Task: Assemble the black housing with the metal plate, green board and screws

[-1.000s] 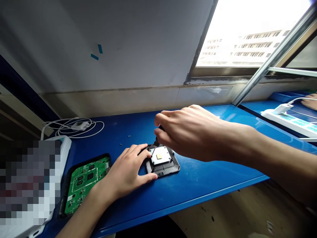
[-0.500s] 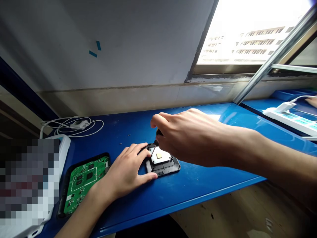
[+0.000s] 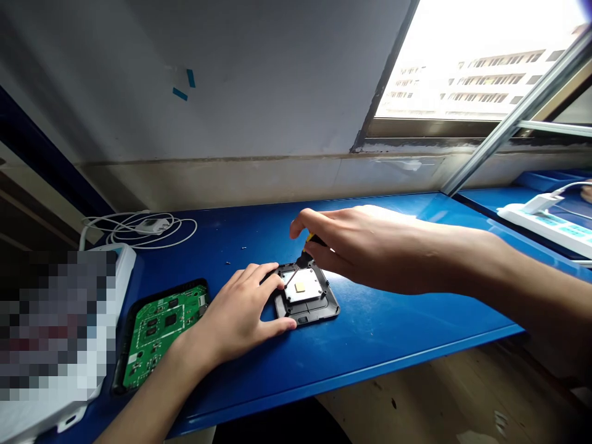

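A black plastic device cover [image 3: 329, 313] lies on the blue table with a white metal plate [image 3: 312, 291] in it. On the plate is a small yellowish square pad [image 3: 300, 287]. My left hand [image 3: 240, 308] grips the cover's left side, thumb at the near edge and fingers toward the far edge. My right hand [image 3: 356, 243] is closed round a screwdriver [image 3: 305, 256] with a black and yellow handle. Its shaft slants down to the plate's upper left corner, beside my left index finger. The fingertips partly hide the exact contact of the tip.
Left of my hand lies a green circuit board [image 3: 160, 327] in a black housing. Two tiny screws [image 3: 243, 248] lie behind it. A coiled white cable with an adapter [image 3: 152, 226] is at the back left, and a white power strip [image 3: 546, 225] at the right. A white device [image 3: 124, 265] stands far left.
My right hand has shifted slightly right, and the screwdriver leans more, showing its yellow part. My left hand stays on the cover. The whole view has moved a little.
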A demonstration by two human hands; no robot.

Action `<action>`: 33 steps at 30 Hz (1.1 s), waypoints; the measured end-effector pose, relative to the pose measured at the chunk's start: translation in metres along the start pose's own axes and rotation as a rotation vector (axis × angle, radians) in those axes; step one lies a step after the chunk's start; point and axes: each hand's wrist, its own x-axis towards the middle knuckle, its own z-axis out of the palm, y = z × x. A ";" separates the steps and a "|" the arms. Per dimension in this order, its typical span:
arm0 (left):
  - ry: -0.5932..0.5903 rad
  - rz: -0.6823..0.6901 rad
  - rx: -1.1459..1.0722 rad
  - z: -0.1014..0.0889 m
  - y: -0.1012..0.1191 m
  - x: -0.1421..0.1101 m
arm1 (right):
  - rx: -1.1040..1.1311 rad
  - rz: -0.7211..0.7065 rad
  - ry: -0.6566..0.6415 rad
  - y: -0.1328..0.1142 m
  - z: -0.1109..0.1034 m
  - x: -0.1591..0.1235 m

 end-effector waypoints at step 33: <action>0.015 0.016 -0.009 -0.003 0.002 0.000 | -0.257 0.112 0.067 -0.009 0.000 0.018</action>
